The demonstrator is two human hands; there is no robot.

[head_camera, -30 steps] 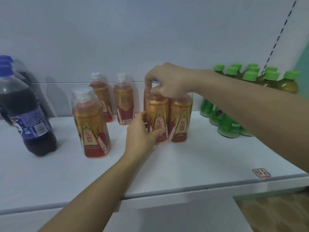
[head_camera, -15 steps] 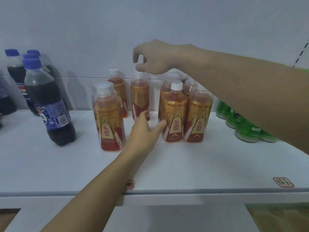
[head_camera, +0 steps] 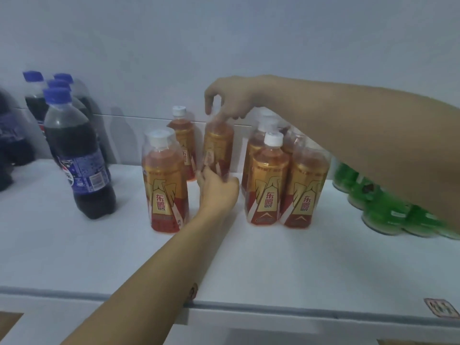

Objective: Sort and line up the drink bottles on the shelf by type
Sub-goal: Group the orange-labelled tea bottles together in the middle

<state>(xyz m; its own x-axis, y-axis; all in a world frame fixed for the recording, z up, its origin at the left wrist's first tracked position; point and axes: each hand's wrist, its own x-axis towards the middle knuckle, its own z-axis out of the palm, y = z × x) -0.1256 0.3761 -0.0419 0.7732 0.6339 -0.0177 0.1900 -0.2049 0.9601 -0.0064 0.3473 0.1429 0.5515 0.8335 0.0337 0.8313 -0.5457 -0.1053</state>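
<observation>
On the white shelf (head_camera: 273,265) stand several amber drink bottles with gold and red labels. My right hand (head_camera: 230,98) grips the cap of one amber bottle (head_camera: 219,143) near the back. My left hand (head_camera: 216,190) holds the base of that same bottle. A cluster of amber bottles (head_camera: 283,180) stands just to its right. One loose amber bottle (head_camera: 165,185) stands in front at the left, another amber bottle (head_camera: 183,135) behind it. Cola bottles (head_camera: 77,155) with blue caps stand at the left. Green bottles (head_camera: 378,202) sit at the right, partly hidden by my right forearm.
A white wall backs the shelf. The shelf's grey front edge (head_camera: 298,310) carries a small label sticker (head_camera: 441,307) at the right. Bare shelf surface lies in front of the bottles.
My right hand left the cluster's front bottle, rose, moved left and came down on the cap of the back amber bottle. My left hand slid forward to that bottle's base.
</observation>
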